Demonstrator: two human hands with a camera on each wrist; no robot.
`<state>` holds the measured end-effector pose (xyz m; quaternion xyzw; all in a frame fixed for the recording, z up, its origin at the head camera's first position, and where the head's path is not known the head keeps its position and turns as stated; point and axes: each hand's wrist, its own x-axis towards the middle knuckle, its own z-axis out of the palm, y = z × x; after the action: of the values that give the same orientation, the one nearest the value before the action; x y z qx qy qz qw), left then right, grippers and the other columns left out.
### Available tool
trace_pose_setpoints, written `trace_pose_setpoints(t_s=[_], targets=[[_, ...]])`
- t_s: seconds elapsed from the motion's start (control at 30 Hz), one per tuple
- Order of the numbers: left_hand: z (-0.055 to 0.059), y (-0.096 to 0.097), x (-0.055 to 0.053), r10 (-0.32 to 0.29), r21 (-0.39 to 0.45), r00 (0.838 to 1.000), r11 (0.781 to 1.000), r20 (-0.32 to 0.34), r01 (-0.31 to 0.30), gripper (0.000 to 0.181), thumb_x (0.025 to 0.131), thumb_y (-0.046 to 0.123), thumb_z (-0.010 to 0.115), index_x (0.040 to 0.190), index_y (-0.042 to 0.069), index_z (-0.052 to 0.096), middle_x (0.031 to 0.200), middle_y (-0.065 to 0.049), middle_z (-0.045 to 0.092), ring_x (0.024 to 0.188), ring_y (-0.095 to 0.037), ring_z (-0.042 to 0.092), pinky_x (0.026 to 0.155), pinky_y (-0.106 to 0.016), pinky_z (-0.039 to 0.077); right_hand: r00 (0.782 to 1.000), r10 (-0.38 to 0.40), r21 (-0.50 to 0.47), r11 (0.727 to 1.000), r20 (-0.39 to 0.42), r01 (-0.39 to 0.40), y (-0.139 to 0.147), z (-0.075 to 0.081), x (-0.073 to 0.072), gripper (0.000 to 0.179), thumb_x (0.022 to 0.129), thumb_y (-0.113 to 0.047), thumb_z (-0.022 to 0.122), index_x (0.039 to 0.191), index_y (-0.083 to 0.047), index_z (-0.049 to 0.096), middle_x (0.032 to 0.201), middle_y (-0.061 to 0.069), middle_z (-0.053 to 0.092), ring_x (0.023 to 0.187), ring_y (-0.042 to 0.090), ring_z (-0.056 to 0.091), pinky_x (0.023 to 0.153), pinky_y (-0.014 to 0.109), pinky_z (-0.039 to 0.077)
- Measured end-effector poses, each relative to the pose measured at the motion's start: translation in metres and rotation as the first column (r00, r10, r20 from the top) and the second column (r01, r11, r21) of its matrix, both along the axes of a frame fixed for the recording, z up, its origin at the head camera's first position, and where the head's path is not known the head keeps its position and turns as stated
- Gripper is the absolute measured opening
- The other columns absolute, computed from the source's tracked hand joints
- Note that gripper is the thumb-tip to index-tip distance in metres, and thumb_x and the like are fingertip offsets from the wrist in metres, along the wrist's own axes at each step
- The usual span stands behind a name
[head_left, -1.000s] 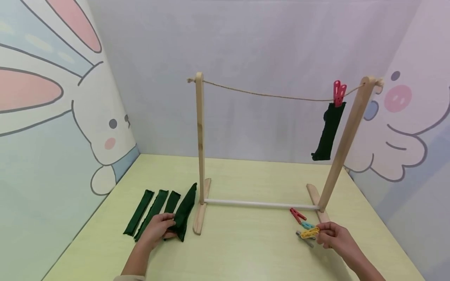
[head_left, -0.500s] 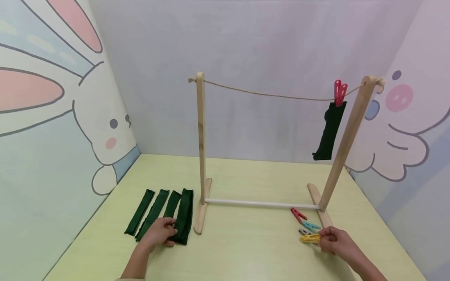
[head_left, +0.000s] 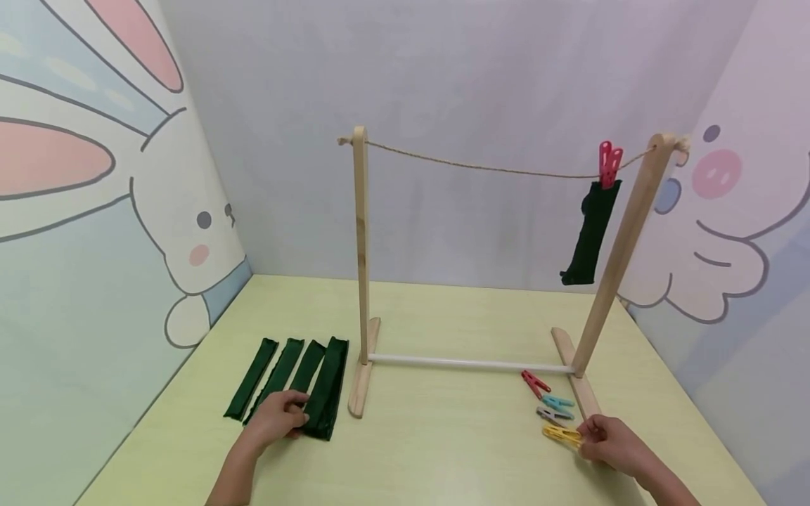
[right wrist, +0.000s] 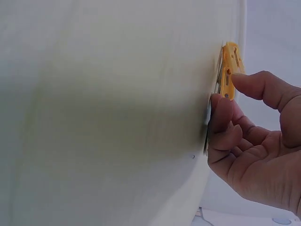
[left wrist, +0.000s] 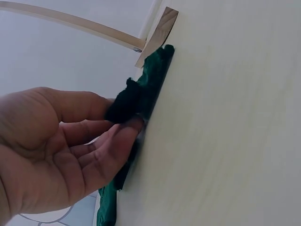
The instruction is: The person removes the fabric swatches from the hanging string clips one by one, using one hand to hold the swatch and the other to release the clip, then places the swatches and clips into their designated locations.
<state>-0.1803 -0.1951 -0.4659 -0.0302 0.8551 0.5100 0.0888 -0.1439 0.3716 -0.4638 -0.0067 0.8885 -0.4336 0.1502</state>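
Observation:
On the left of the table, my left hand [head_left: 273, 420] pinches the near left edge of a folded dark green cloth [head_left: 330, 386]. In the left wrist view, the thumb is on top of the cloth [left wrist: 127, 103] and the fingers are tucked at its underside. My right hand [head_left: 614, 444] holds one end of a yellow clothespin [head_left: 560, 436] between thumb and forefinger, low at the table. The right wrist view shows the thumb tip against the clothespin [right wrist: 228, 70]. Behind it lie a grey clothespin [head_left: 553, 415], a blue clothespin [head_left: 558, 404] and a red clothespin [head_left: 536, 384].
Three more green cloth strips [head_left: 252, 379] lie left of the held one. A wooden clothesline stand [head_left: 362, 246] with a white crossbar [head_left: 468, 363] stands mid-table. From its rope [head_left: 481, 167], at the right post, a green cloth [head_left: 591, 232] hangs by a red clothespin [head_left: 609, 165].
The left hand has lowered the raised green cloth to lie flat beside the other strips. The right hand has drawn the yellow clothespin toward me, away from the grey and blue ones.

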Motion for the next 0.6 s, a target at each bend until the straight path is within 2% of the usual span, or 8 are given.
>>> trace_pose_setpoints(t_s=[0.17, 0.27, 0.4, 0.5, 0.6], targets=[[0.001, -0.002, 0.003, 0.047, -0.047, 0.999, 0.998, -0.006, -0.047, 0.029, 0.08, -0.006, 0.064, 0.109, -0.01, 0.06, 0.072, -0.006, 0.06, 0.063, -0.02, 0.058, 0.055, -0.035, 0.049, 1.0, 0.011, 0.011, 1.0, -0.02, -0.011, 0.002, 0.0, 0.002, 0.023, 0.073, 0.0, 0.063, 0.092, 0.008, 0.055, 0.072, 0.003, 0.05, 0.065, 0.017, 0.048, 0.053, 0.027, 0.042], [0.006, -0.003, 0.01, 0.095, -0.048, 0.995, 0.994, -0.006, -0.095, 0.029, 0.082, -0.003, 0.062, 0.11, -0.009, 0.059, 0.069, -0.007, 0.059, 0.06, -0.02, 0.054, 0.054, -0.034, 0.046, 1.0, -0.005, 0.034, 0.999, -0.026, 0.006, 0.003, 0.007, 0.004, 0.026, 0.076, -0.003, 0.066, 0.096, 0.01, 0.055, 0.075, 0.004, 0.053, 0.068, 0.018, 0.05, 0.055, 0.029, 0.044], [0.014, 0.001, 0.019, 0.159, 0.017, 0.987, 0.987, -0.032, -0.158, 0.031, 0.084, -0.001, 0.059, 0.114, -0.007, 0.059, 0.072, -0.01, 0.059, 0.061, -0.021, 0.051, 0.054, -0.033, 0.043, 1.0, -0.011, 0.039, 0.999, -0.021, 0.012, 0.007, 0.024, 0.009, 0.034, 0.084, -0.011, 0.065, 0.105, 0.012, 0.053, 0.08, 0.005, 0.058, 0.07, 0.018, 0.053, 0.056, 0.032, 0.045], [0.022, 0.01, 0.019, 0.166, 0.077, 0.983, 0.984, -0.077, -0.16, 0.031, 0.085, 0.001, 0.06, 0.116, -0.006, 0.059, 0.079, -0.011, 0.06, 0.066, -0.022, 0.054, 0.056, -0.033, 0.046, 0.999, 0.011, 0.006, 1.0, -0.041, -0.011, 0.014, 0.042, 0.012, 0.039, 0.088, -0.013, 0.063, 0.111, 0.015, 0.05, 0.086, 0.007, 0.061, 0.072, 0.017, 0.056, 0.057, 0.032, 0.046], [0.031, 0.023, 0.014, 0.153, 0.123, 0.98, 0.983, -0.125, -0.137, 0.03, 0.087, 0.004, 0.062, 0.116, -0.003, 0.06, 0.083, -0.01, 0.06, 0.072, -0.024, 0.058, 0.06, -0.035, 0.049, 0.994, 0.048, -0.016, 0.999, -0.099, -0.05, 0.021, 0.061, 0.012, 0.042, 0.091, -0.013, 0.06, 0.115, 0.018, 0.047, 0.09, 0.009, 0.061, 0.075, 0.012, 0.059, 0.06, 0.031, 0.048]])
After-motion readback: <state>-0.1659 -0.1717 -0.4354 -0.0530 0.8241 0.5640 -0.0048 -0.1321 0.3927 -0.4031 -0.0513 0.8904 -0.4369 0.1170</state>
